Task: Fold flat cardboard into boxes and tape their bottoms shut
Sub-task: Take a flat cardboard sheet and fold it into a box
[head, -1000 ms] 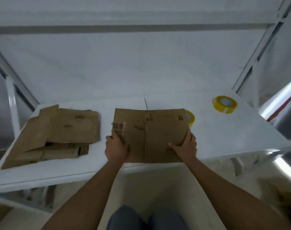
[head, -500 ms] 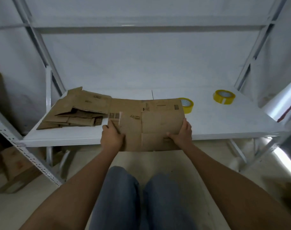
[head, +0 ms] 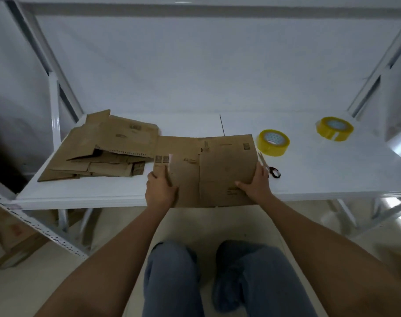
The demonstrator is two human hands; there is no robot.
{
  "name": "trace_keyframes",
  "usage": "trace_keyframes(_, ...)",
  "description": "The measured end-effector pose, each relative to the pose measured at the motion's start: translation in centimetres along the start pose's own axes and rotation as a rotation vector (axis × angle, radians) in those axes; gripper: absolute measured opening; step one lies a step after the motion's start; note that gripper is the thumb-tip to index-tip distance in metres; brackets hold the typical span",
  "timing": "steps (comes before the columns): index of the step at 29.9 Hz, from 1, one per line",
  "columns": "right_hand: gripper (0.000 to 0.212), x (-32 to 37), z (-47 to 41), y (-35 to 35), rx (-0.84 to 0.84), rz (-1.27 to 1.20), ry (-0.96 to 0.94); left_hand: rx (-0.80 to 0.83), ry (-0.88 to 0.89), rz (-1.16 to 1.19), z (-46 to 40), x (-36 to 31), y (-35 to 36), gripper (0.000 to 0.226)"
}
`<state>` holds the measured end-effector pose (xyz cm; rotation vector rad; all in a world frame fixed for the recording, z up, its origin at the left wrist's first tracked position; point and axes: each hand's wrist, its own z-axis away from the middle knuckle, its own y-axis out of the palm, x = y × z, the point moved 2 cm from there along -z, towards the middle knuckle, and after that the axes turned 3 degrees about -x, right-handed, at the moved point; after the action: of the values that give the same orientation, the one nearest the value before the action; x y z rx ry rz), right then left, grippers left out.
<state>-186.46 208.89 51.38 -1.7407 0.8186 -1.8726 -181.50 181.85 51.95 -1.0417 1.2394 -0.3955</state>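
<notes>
Left hand [head: 161,191] grips the left edge of a flat brown cardboard sheet [head: 208,170], fingers curled round it. Right hand [head: 257,185] holds the right edge, thumb on top, fingers behind. Sheet sits between both hands, over the near edge of the white metal shelf table [head: 320,177]. Stack of flattened brown cardboard [head: 105,149] just left. Scissors [head: 271,170] beside right hand; two yellow tape rolls [head: 273,142] [head: 334,128] farther right.

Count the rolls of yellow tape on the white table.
2. One yellow tape roll lies just right of the held flat cardboard sheet; the other yellow tape roll lies farther right, near the table's back corner.
</notes>
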Motion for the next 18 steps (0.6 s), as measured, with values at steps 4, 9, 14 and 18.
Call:
trace_keyframes(4,0.094,-1.1,-3.0,3.1,0.016,0.005,0.061,0.097,-0.049,-0.043,-3.2,1.7,2.7,0.073)
trace_keyframes(9,0.079,-1.7,-5.1,5.2,-0.047,0.166,0.03,0.174,0.008,-0.186,-5.5,2.7,4.6,0.071)
trace_keyframes(14,0.08,-1.3,-6.8,6.1,0.0,0.293,-0.05,0.202,0.056,-0.222,-6.3,3.1,5.6,0.076)
trace_keyframes(18,0.079,-2.0,-6.5,5.8,0.088,0.345,-0.103,0.177,0.109,-0.225,-5.9,3.3,5.8,0.069)
